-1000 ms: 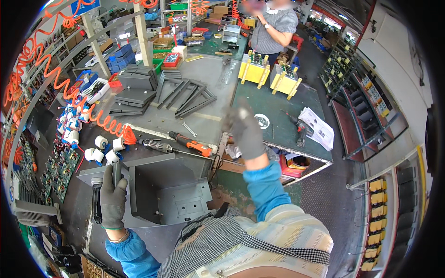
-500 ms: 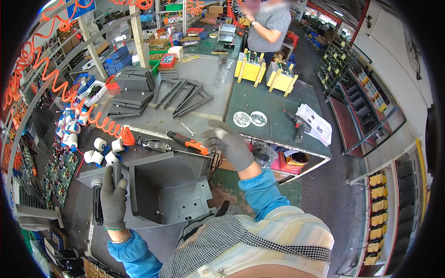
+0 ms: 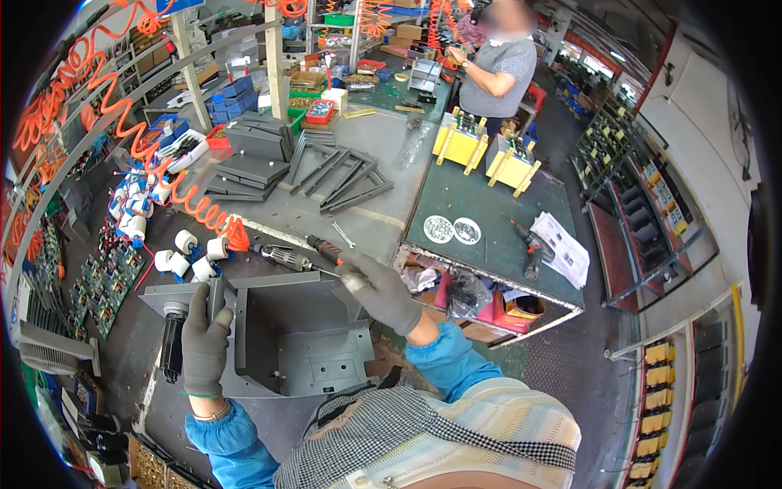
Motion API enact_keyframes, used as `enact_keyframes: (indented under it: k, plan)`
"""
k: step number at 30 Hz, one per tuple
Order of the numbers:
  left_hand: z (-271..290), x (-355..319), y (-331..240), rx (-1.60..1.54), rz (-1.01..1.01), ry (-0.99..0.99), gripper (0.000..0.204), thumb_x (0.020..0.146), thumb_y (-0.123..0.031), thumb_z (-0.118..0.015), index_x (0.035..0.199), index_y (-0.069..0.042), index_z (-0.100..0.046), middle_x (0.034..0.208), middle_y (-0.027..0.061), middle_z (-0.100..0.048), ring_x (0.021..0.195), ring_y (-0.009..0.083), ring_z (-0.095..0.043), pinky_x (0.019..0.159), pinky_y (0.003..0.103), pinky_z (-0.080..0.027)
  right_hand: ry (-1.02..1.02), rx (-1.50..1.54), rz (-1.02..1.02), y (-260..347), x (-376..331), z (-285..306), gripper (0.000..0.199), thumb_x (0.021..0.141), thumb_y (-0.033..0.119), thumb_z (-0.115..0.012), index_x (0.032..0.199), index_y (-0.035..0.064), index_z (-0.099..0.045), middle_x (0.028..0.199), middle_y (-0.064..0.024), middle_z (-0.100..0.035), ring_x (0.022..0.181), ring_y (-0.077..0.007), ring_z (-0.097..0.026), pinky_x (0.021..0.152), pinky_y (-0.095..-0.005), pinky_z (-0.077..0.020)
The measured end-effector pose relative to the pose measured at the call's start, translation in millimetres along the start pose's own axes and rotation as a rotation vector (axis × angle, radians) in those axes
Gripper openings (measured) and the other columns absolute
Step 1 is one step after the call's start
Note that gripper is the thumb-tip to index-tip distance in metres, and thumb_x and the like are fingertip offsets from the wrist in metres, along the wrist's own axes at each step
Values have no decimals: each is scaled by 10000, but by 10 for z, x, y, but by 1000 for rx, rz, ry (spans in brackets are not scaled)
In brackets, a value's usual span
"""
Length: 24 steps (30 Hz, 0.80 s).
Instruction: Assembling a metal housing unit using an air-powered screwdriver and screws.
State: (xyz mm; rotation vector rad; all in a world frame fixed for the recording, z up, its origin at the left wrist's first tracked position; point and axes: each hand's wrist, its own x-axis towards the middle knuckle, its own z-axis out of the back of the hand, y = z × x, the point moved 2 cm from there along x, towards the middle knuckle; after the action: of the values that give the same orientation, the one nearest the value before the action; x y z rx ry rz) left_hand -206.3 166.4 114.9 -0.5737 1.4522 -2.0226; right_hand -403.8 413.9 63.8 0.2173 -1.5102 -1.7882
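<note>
A grey sheet-metal box [image 3: 301, 326] stands open on the bench before me. My left hand [image 3: 205, 342], in a grey glove, is closed on the upright edge at the box's left side. Just left of that hand is a black cylindrical part [image 3: 172, 342] with a pale collar, against the box. My right hand [image 3: 381, 295], also gloved, is above the box's far right corner, its fingers closed over the orange end of a black-and-orange electric screwdriver [image 3: 324, 247]. That end is hidden under the glove. A second, grey-bodied driver [image 3: 283, 257] lies left of it.
A wrench [image 3: 344, 235] and dark metal frames [image 3: 342, 175] lie beyond the box. White cylindrical parts [image 3: 186, 242] and circuit boards [image 3: 106, 285] are at left, under a coiled orange hose [image 3: 195, 200]. Right, a green table [image 3: 497, 220] bears a power drill [image 3: 533, 254]. A person [image 3: 497, 69] stands behind it.
My right hand has come left and down onto the electric screwdriver, covering its orange end. My left hand stays at the box's edge. The whole view has shifted slightly.
</note>
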Motion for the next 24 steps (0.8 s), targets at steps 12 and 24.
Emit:
enact_keyframes:
  k: [12,24]
  plan:
    - [-39,-17,-38,-24,2,-4,610,897,-90,-609,1474,-5,-430,1081,48,-623,724,72,-512,577,220,-432,206,-446,128,-52,73,-334,570,936,198,-601,1450,53,-403,1135,-228,-615,1037,-378,-632,895,-448,-502]
    - [-20,18,-32,-11,-12,15,613,894,-127,-620,1473,-31,-444,1042,19,-606,717,64,-507,569,214,-408,143,-457,195,-106,57,-363,619,928,202,-602,1484,57,-372,1134,-242,-612,1039,-398,-630,922,-444,-502]
